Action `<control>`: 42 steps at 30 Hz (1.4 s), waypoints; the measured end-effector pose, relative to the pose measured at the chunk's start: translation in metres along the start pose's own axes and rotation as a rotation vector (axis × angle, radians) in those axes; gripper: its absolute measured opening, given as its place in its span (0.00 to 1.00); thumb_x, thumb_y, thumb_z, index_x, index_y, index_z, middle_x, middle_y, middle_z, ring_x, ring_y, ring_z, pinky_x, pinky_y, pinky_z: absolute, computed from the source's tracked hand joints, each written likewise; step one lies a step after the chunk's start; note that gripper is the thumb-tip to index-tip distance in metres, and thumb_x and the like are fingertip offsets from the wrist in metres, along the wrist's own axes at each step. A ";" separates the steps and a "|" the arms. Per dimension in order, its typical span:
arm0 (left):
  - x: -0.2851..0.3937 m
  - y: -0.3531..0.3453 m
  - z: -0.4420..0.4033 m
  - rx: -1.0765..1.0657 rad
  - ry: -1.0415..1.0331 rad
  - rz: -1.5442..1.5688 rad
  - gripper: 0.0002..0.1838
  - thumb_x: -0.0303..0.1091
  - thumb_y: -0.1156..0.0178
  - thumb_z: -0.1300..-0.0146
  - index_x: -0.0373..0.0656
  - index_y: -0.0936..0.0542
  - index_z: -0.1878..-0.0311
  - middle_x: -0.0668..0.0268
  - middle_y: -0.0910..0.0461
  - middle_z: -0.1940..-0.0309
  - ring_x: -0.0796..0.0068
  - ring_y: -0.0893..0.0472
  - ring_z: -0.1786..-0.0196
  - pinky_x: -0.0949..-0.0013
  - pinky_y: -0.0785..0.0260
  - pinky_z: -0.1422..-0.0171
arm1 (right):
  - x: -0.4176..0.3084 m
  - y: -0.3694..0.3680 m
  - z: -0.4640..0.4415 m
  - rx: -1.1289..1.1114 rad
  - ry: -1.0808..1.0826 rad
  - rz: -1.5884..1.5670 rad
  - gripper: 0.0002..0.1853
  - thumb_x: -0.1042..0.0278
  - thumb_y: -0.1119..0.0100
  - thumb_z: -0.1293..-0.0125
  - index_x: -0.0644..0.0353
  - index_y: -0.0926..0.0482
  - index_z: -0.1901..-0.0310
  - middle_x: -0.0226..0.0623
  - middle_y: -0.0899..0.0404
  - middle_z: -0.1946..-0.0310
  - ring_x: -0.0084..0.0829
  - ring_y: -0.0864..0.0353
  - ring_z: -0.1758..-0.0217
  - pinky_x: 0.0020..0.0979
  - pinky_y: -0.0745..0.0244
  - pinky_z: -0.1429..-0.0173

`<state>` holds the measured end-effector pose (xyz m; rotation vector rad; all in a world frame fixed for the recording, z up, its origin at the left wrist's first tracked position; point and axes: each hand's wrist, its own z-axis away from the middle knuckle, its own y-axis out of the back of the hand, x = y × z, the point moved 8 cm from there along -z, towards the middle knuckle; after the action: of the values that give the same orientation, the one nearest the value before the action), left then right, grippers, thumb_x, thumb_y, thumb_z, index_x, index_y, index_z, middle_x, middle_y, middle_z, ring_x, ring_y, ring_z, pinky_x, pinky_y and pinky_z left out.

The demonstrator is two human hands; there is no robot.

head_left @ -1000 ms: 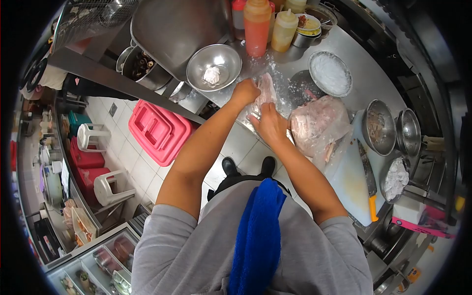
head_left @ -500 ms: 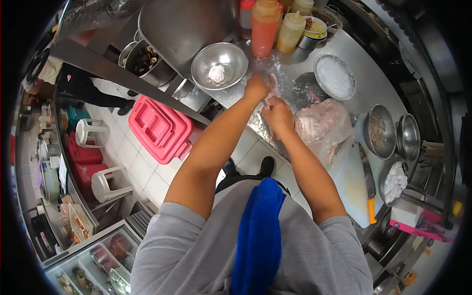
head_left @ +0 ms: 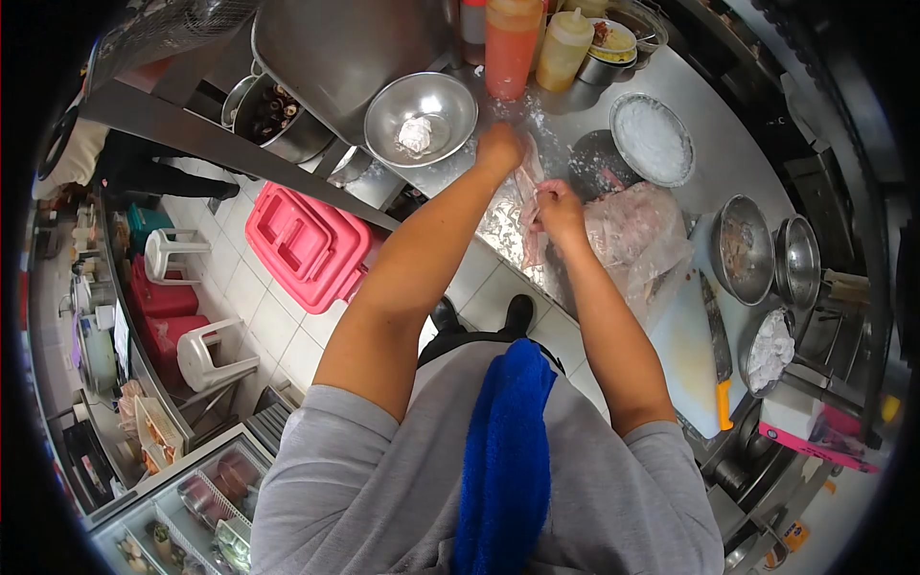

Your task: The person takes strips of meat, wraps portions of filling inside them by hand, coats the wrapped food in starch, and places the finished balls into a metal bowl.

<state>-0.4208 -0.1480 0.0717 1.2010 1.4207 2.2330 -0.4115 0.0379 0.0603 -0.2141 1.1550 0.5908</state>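
A thin, pale pink strip of raw meat [head_left: 530,177] hangs between my two hands at the front edge of the steel counter. My left hand [head_left: 501,149] is closed on its upper part, beside a steel bowl [head_left: 421,121] with a white powdery lump inside. Lower down and to the right, my right hand [head_left: 561,211] pinches the strip, whose lower end dangles past my fingers. A large mass of raw meat in clear plastic [head_left: 634,230] lies just right of my right hand. White powder is scattered on the counter behind my hands.
A foil-like tray of white powder [head_left: 652,140] stands behind the meat. Squeeze bottles [head_left: 513,48] line the back. On the right are a cutting board [head_left: 682,359], a knife with an orange handle [head_left: 724,404] and metal bowls [head_left: 743,249]. A pink lidded bin [head_left: 305,244] is on the floor.
The hands have drawn apart, the right one lower, and the meat strip now hangs stretched between them. At the far left, the other person's dark-clothed leg has come into view.
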 end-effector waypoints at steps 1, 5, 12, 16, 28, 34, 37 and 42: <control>0.002 0.006 0.003 -0.002 0.036 0.029 0.19 0.45 0.43 0.41 0.40 0.18 0.55 0.48 0.20 0.55 0.48 0.20 0.49 0.55 0.27 0.44 | 0.003 -0.003 0.000 0.000 -0.001 0.000 0.13 0.62 0.40 0.40 0.62 0.23 0.58 0.48 0.18 0.67 0.36 0.17 0.64 0.36 0.22 0.55; 0.002 0.008 -0.003 0.028 0.045 0.038 0.19 0.45 0.42 0.42 0.40 0.18 0.56 0.49 0.19 0.55 0.50 0.20 0.49 0.56 0.27 0.44 | -0.023 -0.011 0.020 0.066 0.164 0.475 0.15 0.59 0.40 0.39 0.62 0.24 0.58 0.50 0.19 0.64 0.43 0.17 0.57 0.43 0.23 0.50; 0.003 0.007 -0.005 -0.133 0.028 0.133 0.21 0.44 0.40 0.41 0.34 0.19 0.55 0.45 0.20 0.53 0.50 0.20 0.47 0.58 0.26 0.44 | -0.035 -0.022 0.041 -0.024 0.232 0.979 0.15 0.60 0.39 0.42 0.60 0.24 0.57 0.50 0.20 0.56 0.49 0.19 0.52 0.48 0.24 0.49; 0.006 0.006 -0.008 -0.141 -0.012 0.012 0.20 0.44 0.40 0.41 0.34 0.17 0.58 0.46 0.19 0.55 0.52 0.18 0.49 0.59 0.25 0.45 | -0.042 -0.018 0.049 0.058 0.314 0.955 0.15 0.61 0.39 0.43 0.61 0.24 0.57 0.50 0.19 0.59 0.50 0.18 0.54 0.47 0.24 0.49; 0.020 0.002 -0.014 0.070 -0.146 0.049 0.11 0.36 0.38 0.50 0.45 0.17 0.63 0.53 0.17 0.64 0.52 0.17 0.56 0.57 0.26 0.50 | -0.017 0.006 0.056 0.004 0.188 0.448 0.17 0.69 0.40 0.45 0.62 0.29 0.53 0.51 0.19 0.67 0.50 0.18 0.62 0.42 0.24 0.55; 0.038 0.001 -0.003 0.157 -0.323 0.138 0.06 0.30 0.40 0.51 0.43 0.19 0.68 0.53 0.18 0.64 0.51 0.18 0.59 0.57 0.27 0.53 | -0.010 0.012 0.061 0.004 0.125 0.318 0.19 0.71 0.41 0.45 0.62 0.30 0.51 0.49 0.20 0.68 0.46 0.18 0.63 0.41 0.25 0.56; 0.047 0.005 0.008 0.158 -0.393 0.226 0.05 0.27 0.42 0.49 0.41 0.20 0.68 0.52 0.19 0.67 0.50 0.19 0.60 0.55 0.28 0.54 | -0.016 0.017 0.064 0.041 0.198 0.414 0.19 0.72 0.42 0.45 0.62 0.30 0.50 0.48 0.20 0.69 0.45 0.18 0.64 0.41 0.25 0.56; 0.057 0.005 0.017 0.124 -0.486 0.213 0.05 0.26 0.44 0.47 0.39 0.21 0.67 0.51 0.21 0.64 0.49 0.22 0.56 0.53 0.30 0.50 | -0.004 0.015 0.069 -0.080 -0.055 0.275 0.20 0.72 0.42 0.43 0.62 0.31 0.49 0.51 0.20 0.68 0.49 0.19 0.63 0.44 0.26 0.57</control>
<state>-0.4438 -0.1067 0.1080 1.8556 1.2920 1.8047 -0.3659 0.0800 0.0942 -0.1064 1.1165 0.8811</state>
